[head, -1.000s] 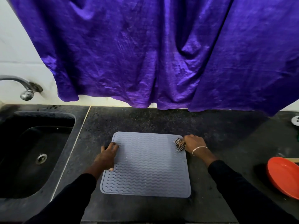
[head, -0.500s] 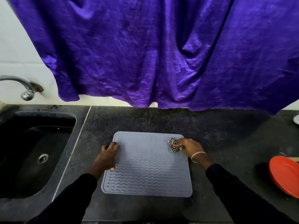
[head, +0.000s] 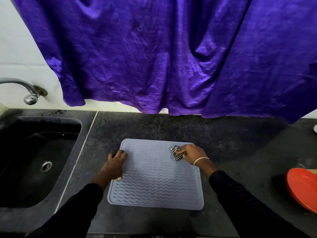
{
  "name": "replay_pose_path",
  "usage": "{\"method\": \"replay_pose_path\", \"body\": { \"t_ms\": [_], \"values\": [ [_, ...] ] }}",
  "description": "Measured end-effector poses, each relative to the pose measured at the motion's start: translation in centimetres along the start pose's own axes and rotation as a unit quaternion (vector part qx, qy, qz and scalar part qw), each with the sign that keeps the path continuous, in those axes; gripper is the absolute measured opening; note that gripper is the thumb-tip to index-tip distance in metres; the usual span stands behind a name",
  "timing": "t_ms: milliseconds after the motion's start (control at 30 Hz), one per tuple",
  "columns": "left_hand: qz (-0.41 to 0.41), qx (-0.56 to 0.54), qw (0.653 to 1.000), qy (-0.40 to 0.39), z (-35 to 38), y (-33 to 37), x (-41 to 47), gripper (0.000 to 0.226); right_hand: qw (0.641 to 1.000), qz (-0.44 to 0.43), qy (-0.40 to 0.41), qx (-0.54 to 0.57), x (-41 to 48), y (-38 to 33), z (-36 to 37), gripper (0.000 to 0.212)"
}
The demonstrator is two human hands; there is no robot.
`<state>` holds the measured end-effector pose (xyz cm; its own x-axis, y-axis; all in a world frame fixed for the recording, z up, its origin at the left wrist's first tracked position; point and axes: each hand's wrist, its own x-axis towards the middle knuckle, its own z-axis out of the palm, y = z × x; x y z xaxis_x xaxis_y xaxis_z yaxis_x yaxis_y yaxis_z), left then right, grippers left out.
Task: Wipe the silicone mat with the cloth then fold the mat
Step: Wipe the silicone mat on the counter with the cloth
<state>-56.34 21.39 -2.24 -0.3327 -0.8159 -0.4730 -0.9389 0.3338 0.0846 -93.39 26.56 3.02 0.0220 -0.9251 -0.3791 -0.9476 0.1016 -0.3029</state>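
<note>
Clearly the wiping step is in hand. The mat point(head: 155, 176) lies flat on the counter point(head: 231, 143), just right of the sink point(head: 80, 127), ribbed face up and no edge lifted. The right hand point(head: 193, 152) bunches the cloth point(head: 176, 152) at the mat's far right corner, its fingers point(head: 182, 150) curled round the wad and pressing it onto the ribs. The left hand point(head: 115, 166) rests on the mat's left edge, fingers point(head: 122, 154) straight and spread, holding nothing, and seems to pin the mat against sliding.

The middle and near half of the mat lie bare; whether they have been wiped I cannot tell. I judge the task to be in its first half, with folding not yet begun.

The next move likely calls for drawing the cloth across the ribs in strokes while the left hand bears down, so the soft mat does not creep or ruck on the counter. The ribs may snag the cloth, so steady pressure along the waves would serve. Before folding, the cloth must be set clear of the mat and both hands freed to lift an edge.
</note>
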Motion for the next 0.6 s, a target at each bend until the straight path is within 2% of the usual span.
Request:
{"method": "replay_pose_path", "body": {
  "t_ms": [133,333,600],
  "values": [
    [-0.007,-0.006,1.0,-0.003,0.0,0.1,0.0,0.092,0.999,0.031,0.007,0.034,-1.0,2.0,0.1,0.032],
    [-0.009,-0.002,1.0,-0.008,0.0,0.1,-0.1,0.095,0.997,0.044,-0.01,-0.056,-0.6,2.8,-2.0,0.034],
    [-0.012,-0.011,1.0,-0.017,-0.1,0.3,-0.2,0.104,0.999,-0.052,-0.001,-0.004,0.9,-0.8,-0.4,0.041]
  ]
}}
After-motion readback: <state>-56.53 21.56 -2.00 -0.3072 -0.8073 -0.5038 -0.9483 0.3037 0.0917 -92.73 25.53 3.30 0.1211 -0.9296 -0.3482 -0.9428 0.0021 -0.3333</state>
